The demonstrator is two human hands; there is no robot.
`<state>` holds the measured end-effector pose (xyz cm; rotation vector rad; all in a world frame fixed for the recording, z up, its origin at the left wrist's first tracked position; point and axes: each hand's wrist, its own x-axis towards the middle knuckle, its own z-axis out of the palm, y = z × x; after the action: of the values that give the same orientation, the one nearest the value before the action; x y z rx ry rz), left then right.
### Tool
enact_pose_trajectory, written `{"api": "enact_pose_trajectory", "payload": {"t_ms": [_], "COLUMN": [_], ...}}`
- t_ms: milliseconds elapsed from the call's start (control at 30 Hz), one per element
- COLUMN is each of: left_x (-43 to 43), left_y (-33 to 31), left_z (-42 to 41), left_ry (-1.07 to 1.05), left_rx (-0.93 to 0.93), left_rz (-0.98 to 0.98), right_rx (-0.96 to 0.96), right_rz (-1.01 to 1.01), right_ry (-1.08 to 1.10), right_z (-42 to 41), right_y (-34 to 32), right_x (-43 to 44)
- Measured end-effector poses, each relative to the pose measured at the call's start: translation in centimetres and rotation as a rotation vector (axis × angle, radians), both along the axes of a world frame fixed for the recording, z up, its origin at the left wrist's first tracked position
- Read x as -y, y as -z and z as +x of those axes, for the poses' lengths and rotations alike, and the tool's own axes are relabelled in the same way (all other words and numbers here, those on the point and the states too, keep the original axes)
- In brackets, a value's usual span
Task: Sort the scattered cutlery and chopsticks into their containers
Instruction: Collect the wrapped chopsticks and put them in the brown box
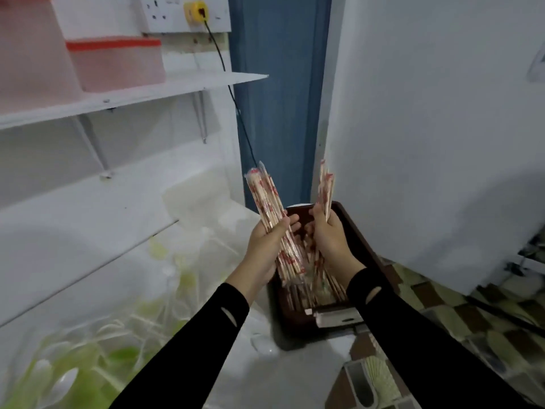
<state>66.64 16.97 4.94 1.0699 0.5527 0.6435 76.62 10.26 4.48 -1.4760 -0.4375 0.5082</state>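
Note:
My left hand (265,246) grips a thick bundle of wrapped chopsticks (264,199), pale wood in clear sleeves with red print, pointing up and slightly left. My right hand (328,234) holds a smaller bunch of the same chopsticks (326,187), upright. Both hands hover over a dark brown rectangular tray (351,222) that holds several more wrapped chopsticks (312,287). A metal utensil (339,317) lies across the tray's near end.
A clear plastic bag with white plastic spoons (59,382) and green items lies on the white counter at lower left. White shelves (132,93) with pink, red-lidded boxes (118,63) are at left. A black cable (236,104) hangs from a socket. A white wall stands to the right.

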Motion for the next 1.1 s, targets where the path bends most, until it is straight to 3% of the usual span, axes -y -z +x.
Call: {"api": "enact_pose_trajectory", "payload": {"t_ms": [67,133,233,433,633,833,967,1100], "left_x": [0.5,0.9,1.0,1.9,3.5,3.2,3.1,3.0], "left_y": [1.6,3.0,3.3,3.5,4.8,4.9,4.9,4.7], "left_z": [1.4,2.6,3.4,4.2,3.9,4.5,4.5,4.6], "left_ry": [0.009,0.012,0.059,0.247,0.293,0.316,0.253,0.347], "left_rx": [-0.11,-0.235,-0.418,-0.727,-0.758,-0.909,-0.883,-0.933], "left_rz": [0.034,0.129,0.318,0.547,0.766,0.753,0.793,0.798], "right_rx": [0.166,0.343,0.387,0.329,0.464,0.528,0.655,0.656], "right_rz": [-0.182,-0.509,-0.807,-0.813,-0.849,-0.598,-0.791,-0.985], "right_ry": [0.08,0.09,-0.048,-0.041,-0.072,0.031,-0.023,-0.215], "right_z": [1.1,2.4,3.3,3.2,3.1,3.1,3.0,3.0], "right_y": [1.6,3.1,4.5,4.9,5.7,5.3,5.1,5.0], "right_x": [1.1,2.4,2.7,2.0,2.9,2.9,2.8,2.7]}}
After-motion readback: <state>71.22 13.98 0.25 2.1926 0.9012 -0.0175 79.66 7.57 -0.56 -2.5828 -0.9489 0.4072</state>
